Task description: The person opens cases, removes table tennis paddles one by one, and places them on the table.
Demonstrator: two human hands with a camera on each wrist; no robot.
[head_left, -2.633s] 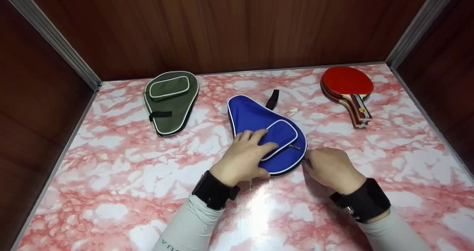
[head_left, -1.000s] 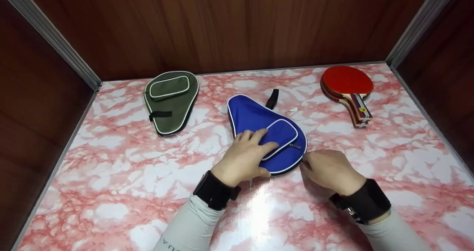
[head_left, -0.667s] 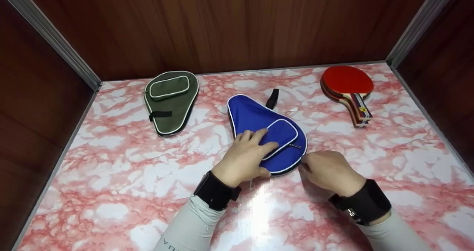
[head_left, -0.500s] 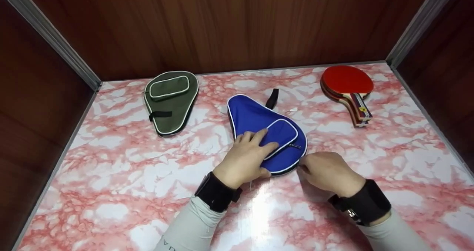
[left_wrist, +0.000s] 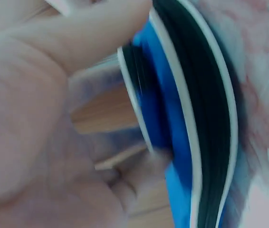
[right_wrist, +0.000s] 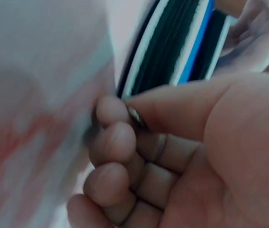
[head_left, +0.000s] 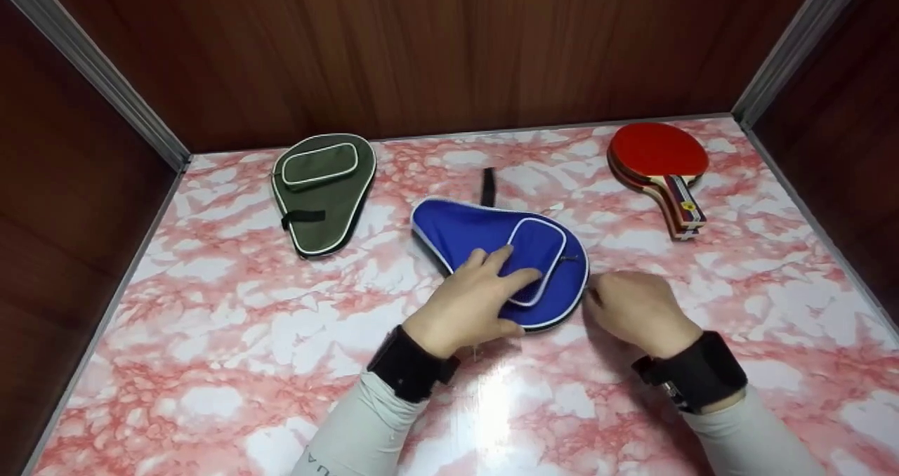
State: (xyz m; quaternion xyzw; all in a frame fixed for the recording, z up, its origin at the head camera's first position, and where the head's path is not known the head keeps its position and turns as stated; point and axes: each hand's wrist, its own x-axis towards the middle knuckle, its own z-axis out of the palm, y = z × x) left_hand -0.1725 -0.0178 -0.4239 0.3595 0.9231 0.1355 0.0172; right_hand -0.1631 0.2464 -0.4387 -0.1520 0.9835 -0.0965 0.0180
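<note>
A blue table tennis paddle case (head_left: 456, 227) with white piping lies at the centre of the table, its narrow end to the left. On its pocket (head_left: 539, 248) rest the spread fingers of my left hand (head_left: 467, 307); the thumb lies against the near edge. Beside the rounded end, my right hand (head_left: 635, 311) has curled fingers. In the right wrist view its thumb and index finger pinch a small metal zipper pull (right_wrist: 135, 116), mostly hidden, at the case's black zipper edge (right_wrist: 165, 52). The edge zipper looks closed where the left wrist view shows it.
A green paddle case (head_left: 330, 199) lies at the back left. Two stacked table tennis paddles (head_left: 660, 149), the upper one red, lie at the back right. Brown wood-grain panels (head_left: 449, 48) wall the back and sides of the marbled table (head_left: 232, 335).
My right hand first slid along the rounded edge toward me, then moved slightly right and away. The blue case has turned counter-clockwise under my left hand, its narrow end swinging left and nearer.
</note>
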